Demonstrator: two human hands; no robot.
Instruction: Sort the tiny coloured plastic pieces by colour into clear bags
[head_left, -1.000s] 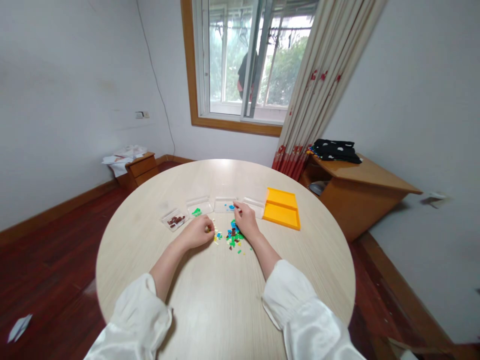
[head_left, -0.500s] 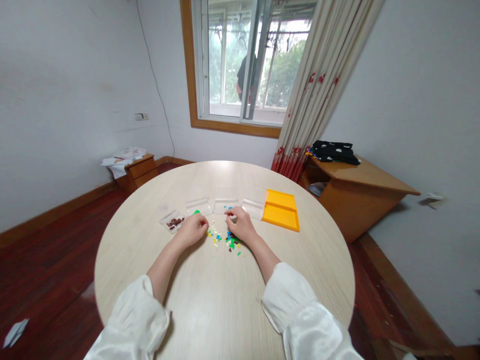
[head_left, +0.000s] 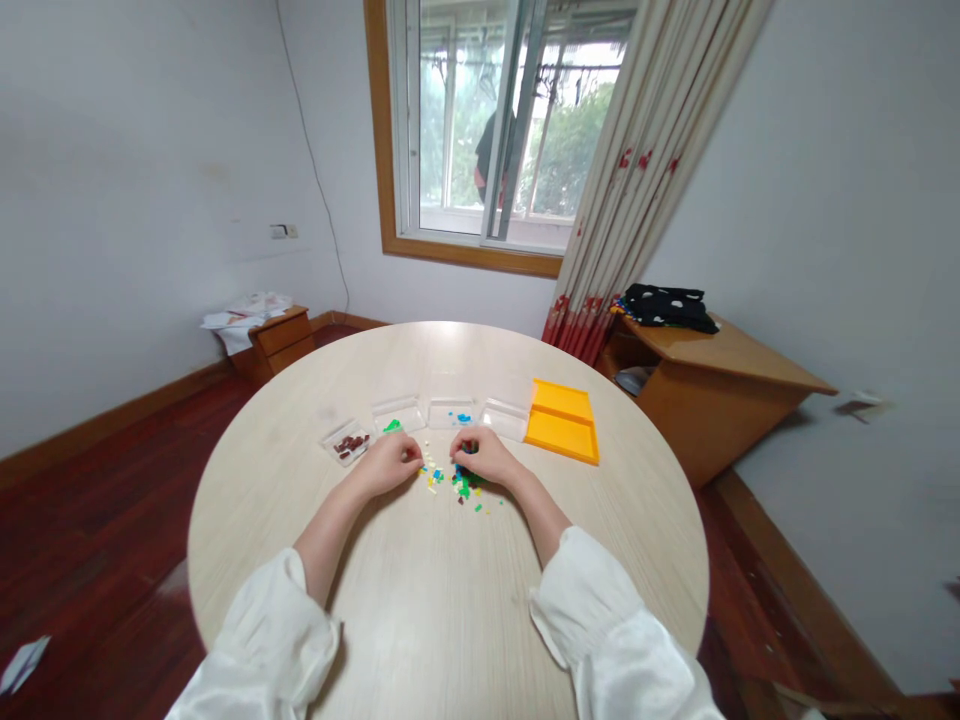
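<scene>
Small coloured plastic pieces (head_left: 465, 490), green, blue, yellow, white and brown, lie loosely piled on the round table. My left hand (head_left: 390, 465) rests at the pile's left side, thumb and fingers pinched together; whatever is between them is too small to make out. Over the pile's upper right is my right hand (head_left: 489, 458), its fingers curled inward and tips hidden or too small to read. Behind the hands stand clear boxes: one with brown pieces (head_left: 350, 446), one with green pieces (head_left: 393, 426), one with blue pieces (head_left: 463, 418), and a clear box at the right (head_left: 504, 420).
An open yellow case (head_left: 562, 437) lies right of the clear boxes on the pale table (head_left: 420, 600). Beyond the table are a wooden desk (head_left: 735, 360) with folded black cloth and a low cabinet (head_left: 285, 335) with papers. A person (head_left: 487, 155) is outside the window.
My right hand has drawn back from the box with blue pieces down to the pile, and more blue shows in that box. My left hand has shifted slightly right.
</scene>
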